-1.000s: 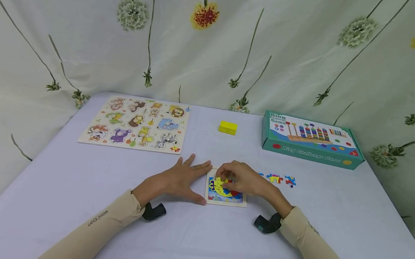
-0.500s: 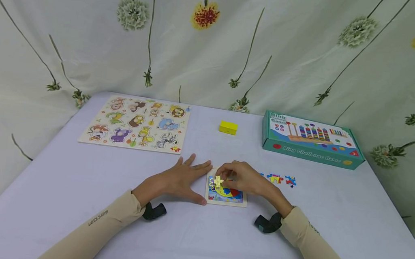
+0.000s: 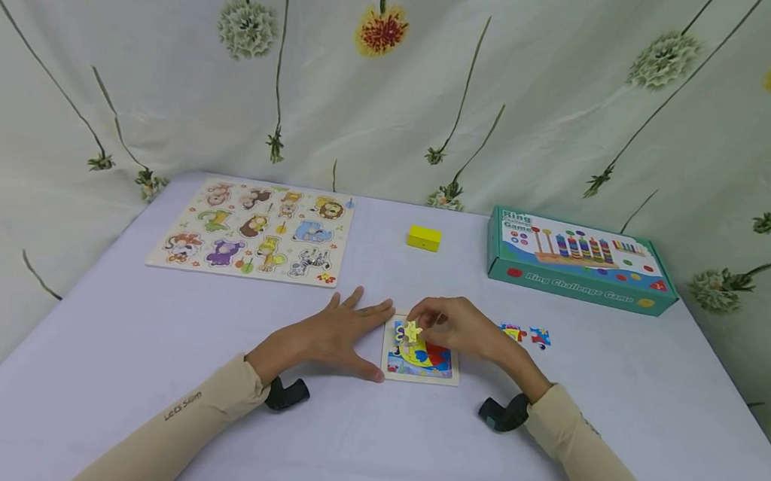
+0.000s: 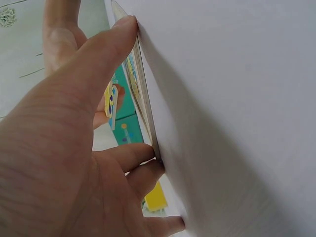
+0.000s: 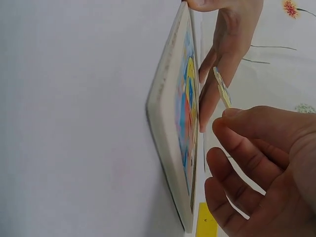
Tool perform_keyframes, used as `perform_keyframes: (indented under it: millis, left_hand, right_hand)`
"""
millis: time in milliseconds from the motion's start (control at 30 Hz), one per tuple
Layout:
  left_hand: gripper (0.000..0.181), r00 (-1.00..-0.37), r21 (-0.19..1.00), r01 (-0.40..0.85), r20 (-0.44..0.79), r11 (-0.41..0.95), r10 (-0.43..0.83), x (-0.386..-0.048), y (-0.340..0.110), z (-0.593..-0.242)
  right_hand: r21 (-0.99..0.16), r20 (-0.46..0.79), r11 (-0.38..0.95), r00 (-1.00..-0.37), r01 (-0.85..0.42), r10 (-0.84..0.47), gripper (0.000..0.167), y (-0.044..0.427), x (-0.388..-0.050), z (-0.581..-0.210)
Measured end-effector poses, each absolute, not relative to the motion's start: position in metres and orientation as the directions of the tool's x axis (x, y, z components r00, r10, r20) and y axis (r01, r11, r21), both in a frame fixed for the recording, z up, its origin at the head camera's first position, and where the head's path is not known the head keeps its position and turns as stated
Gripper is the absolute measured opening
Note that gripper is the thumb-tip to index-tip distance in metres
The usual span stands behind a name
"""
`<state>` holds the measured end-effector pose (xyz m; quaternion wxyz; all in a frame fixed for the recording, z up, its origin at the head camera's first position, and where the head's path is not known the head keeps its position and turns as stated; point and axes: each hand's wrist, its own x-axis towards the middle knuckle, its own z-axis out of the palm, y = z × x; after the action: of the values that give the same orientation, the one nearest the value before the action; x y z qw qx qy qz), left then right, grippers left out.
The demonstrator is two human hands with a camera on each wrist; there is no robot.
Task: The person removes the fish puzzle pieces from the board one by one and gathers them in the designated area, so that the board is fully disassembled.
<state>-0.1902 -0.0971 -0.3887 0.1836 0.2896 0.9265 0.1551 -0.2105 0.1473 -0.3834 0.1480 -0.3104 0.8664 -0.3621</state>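
A small framed jigsaw (image 3: pixel 418 376) with a blue, yellow and red picture lies flat on the table. My left hand (image 3: pixel 333 340) is spread at its left side, thumb and fingertips touching the frame edge. In the left wrist view, the left hand (image 4: pixel 64 133) has its thumb on the edge of the frame (image 4: pixel 144 98). My right hand (image 3: pixel 463 328) pinches a yellow puzzle piece (image 3: pixel 412 332) above the jigsaw. The right wrist view shows the right hand (image 5: pixel 266 158) holding the piece (image 5: pixel 222 88) between thumb and index finger, raised off the frame (image 5: pixel 163 111).
Loose puzzle pieces (image 3: pixel 540 337) lie right of the right hand, partly hidden by it. A yellow block (image 3: pixel 423 237) sits farther back. A board of animal shapes (image 3: pixel 257 230) is at the back left, a green game box (image 3: pixel 581 262) at the back right.
The right hand has lifted the yellow piece from the jigsaw's upper left and shifted slightly right with it. The left hand has not moved.
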Motion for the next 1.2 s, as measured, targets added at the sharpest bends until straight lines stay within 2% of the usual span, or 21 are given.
perform_keyframes:
  millis: [367,667,900,1200]
  left_hand:
    - [0.099,-0.765,0.395,0.481,-0.248,0.783,0.595,-0.188,-0.098,-0.388]
    - [0.099,-0.766,0.395,0.481,-0.244,0.782,0.594,-0.188,-0.097,-0.390]
    - [0.098,-0.766,0.390,0.481,-0.248,0.785,0.593,-0.189,-0.097,-0.390]
    - [0.098,-0.764,0.392,0.485,-0.246,0.782,0.597,-0.189,-0.097,-0.389]
  right_hand:
    - [-0.693,-0.021,0.561,-0.765,-0.452,-0.643,0.022,0.170,-0.203,-0.383]
    - [-0.687,-0.003,0.582,-0.799,-0.434,-0.601,0.024,0.199,-0.193,-0.380]
    - [-0.679,-0.016,0.629,-0.850,-0.378,-0.527,0.024,0.221,-0.186,-0.376]
    - [-0.686,-0.039,0.647,-0.871,-0.333,-0.490,0.025,0.246,-0.179,-0.379]
